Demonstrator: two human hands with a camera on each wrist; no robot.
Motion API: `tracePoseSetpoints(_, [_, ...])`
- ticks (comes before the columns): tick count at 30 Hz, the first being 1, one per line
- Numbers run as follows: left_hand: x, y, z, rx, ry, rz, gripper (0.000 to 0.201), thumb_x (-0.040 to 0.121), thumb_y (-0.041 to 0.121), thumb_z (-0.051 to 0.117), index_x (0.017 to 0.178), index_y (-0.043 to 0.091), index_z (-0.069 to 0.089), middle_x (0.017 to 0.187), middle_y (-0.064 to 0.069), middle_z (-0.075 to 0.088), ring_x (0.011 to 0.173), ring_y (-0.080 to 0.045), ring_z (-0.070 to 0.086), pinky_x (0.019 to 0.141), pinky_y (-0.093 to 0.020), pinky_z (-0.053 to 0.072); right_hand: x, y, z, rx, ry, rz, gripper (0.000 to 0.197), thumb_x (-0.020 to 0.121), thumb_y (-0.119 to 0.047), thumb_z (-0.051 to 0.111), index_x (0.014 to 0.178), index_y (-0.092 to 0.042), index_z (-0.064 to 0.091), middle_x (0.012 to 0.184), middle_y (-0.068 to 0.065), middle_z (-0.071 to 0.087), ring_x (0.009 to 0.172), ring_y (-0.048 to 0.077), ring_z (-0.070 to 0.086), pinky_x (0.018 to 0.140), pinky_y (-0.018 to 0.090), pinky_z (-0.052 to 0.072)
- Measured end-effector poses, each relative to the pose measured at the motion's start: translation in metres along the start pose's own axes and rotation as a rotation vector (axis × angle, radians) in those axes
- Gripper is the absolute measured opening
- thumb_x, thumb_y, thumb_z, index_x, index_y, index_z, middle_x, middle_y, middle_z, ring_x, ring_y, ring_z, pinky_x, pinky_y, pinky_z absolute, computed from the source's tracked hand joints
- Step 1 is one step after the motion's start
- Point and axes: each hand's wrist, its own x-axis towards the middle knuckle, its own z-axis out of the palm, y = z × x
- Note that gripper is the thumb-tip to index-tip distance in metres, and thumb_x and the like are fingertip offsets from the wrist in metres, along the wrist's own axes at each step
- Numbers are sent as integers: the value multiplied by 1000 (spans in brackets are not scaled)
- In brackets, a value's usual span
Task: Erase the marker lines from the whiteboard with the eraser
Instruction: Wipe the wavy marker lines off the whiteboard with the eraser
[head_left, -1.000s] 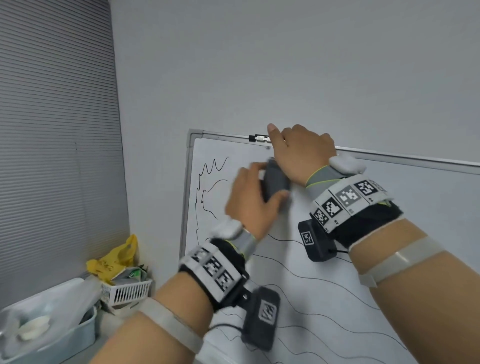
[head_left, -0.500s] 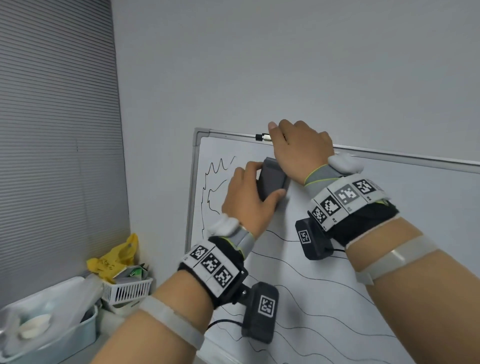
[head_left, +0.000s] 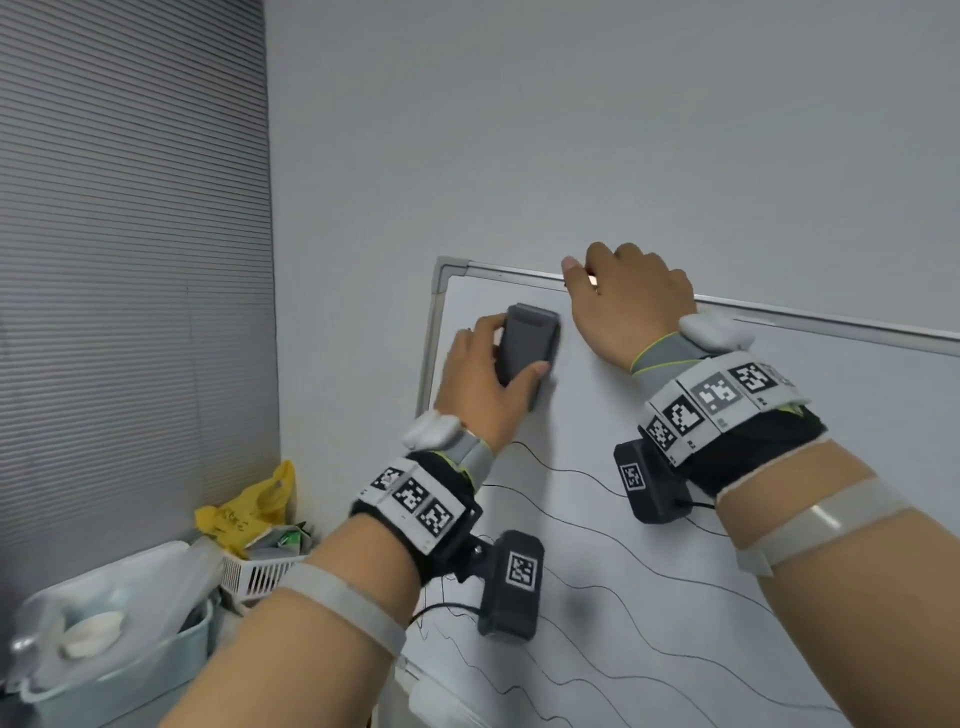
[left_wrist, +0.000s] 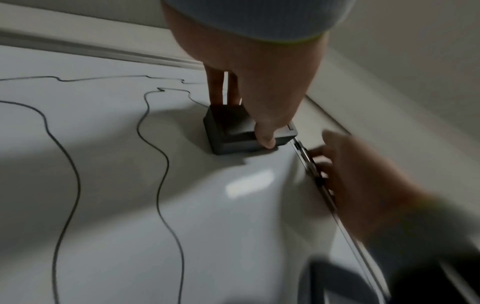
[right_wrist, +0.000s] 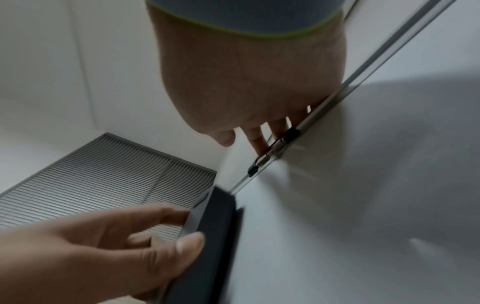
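The whiteboard (head_left: 597, 415) leans on the wall, with wavy black marker lines (head_left: 571, 471) across its lower part. My left hand (head_left: 483, 395) grips a dark grey eraser (head_left: 527, 345) and presses it flat on the board near the upper left corner. In the left wrist view the eraser (left_wrist: 233, 131) sits under my thumb and fingers, with marker lines (left_wrist: 167, 164) to its left. My right hand (head_left: 623, 306) hooks its fingers over the board's top frame (right_wrist: 363, 72), just right of the eraser (right_wrist: 213, 236).
Grey blinds (head_left: 130, 312) cover the left wall. On the floor at lower left stand a pale lidded tub (head_left: 104, 649), a white basket (head_left: 260, 571) and a yellow bag (head_left: 249, 509). A small black clip (right_wrist: 291, 133) sits on the top frame by my right fingers.
My left hand has slid the eraser left towards the board's upper left corner, and the squiggles there are gone. My right hand has stayed on the top frame.
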Motion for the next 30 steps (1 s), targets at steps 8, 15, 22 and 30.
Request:
tracePoseSetpoints(8, [11,-50,-38,79,116,-165,64,80,47,68,138,33,44,117,-2,52,104,-25,61,91,-42,54,-8,-13,14,-238,12,-8,56,101,-61,10,132,-40,51,123,4,54,111,31,48,87,46,27])
tracePoseSetpoints(15, [-8,-66,-29,48,70,-135,66,81,46,66,141,31,44,117,-4,53,105,-26,59,93,-42,52,-4,-13,27,-204,180,16,54,101,-55,18,121,-33,63,110,3,59,105,32,50,91,45,30])
tracePoseSetpoints(22, [-38,-74,-31,81,9,-115,65,80,54,61,139,35,39,116,3,50,105,-22,57,89,-42,54,-6,-15,34,-216,220,-5,49,101,-54,23,121,-30,61,114,5,58,108,34,49,95,46,29])
tracePoseSetpoints(30, [-32,-108,-44,65,90,-302,61,83,41,70,138,30,46,117,0,53,103,-25,62,91,-45,54,-6,-6,18,-180,162,-68,41,104,-44,32,124,-19,58,116,7,63,102,37,57,90,45,34])
